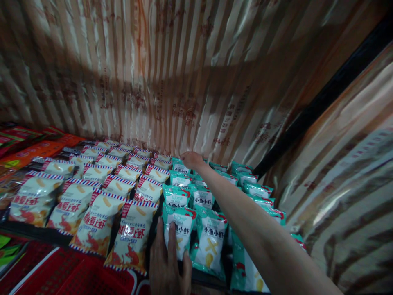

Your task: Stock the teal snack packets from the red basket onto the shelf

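My left hand is at the front edge of the shelf. Its fingers are spread against the front teal-and-white snack bag, touching it without wrapping round it. My right arm stretches over the teal bags, and my right hand is at the far end of their left column, by the rearmost teal bag. The wrist is bent and the fingers are largely hidden, so their grip does not show. A second teal column, with a front bag, stands upright beside the first.
White snack bags with striped edges fill several columns to the left. Orange packets lie farther left. Red plastic baskets are below the shelf edge. Striped plastic sheeting hangs behind, and a black post slants at right.
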### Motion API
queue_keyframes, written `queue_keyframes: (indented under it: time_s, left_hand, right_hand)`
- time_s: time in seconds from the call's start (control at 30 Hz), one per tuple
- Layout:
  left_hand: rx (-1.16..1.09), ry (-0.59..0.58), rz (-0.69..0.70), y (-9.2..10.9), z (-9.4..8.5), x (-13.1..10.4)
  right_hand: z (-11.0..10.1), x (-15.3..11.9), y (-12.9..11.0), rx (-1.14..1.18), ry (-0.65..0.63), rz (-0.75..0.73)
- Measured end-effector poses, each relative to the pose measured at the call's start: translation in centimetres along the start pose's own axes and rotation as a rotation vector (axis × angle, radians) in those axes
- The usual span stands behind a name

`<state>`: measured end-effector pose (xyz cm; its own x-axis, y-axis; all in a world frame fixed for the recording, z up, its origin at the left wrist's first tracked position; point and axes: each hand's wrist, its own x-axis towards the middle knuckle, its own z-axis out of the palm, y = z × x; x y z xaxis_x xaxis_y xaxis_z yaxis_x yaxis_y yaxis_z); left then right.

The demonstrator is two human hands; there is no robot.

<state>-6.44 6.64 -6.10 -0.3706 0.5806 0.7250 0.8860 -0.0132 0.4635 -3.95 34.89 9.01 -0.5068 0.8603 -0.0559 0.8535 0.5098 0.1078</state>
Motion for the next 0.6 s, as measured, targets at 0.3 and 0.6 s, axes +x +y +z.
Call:
queue_keyframes:
  time_s: [0.3, 0.6]
  left_hand:
    - [0.006, -0.02, -0.004, 0.0, 0.0, 0.1]
    - [0.001, -0.034, -0.032, 0.2, -0.2, -0.1]
  right_hand:
    - [-1.0, -2.4, -1.3, -0.008, 0.138, 0.046]
    - [-1.9, -6.4, -2.3, 0.026, -0.068, -0.107]
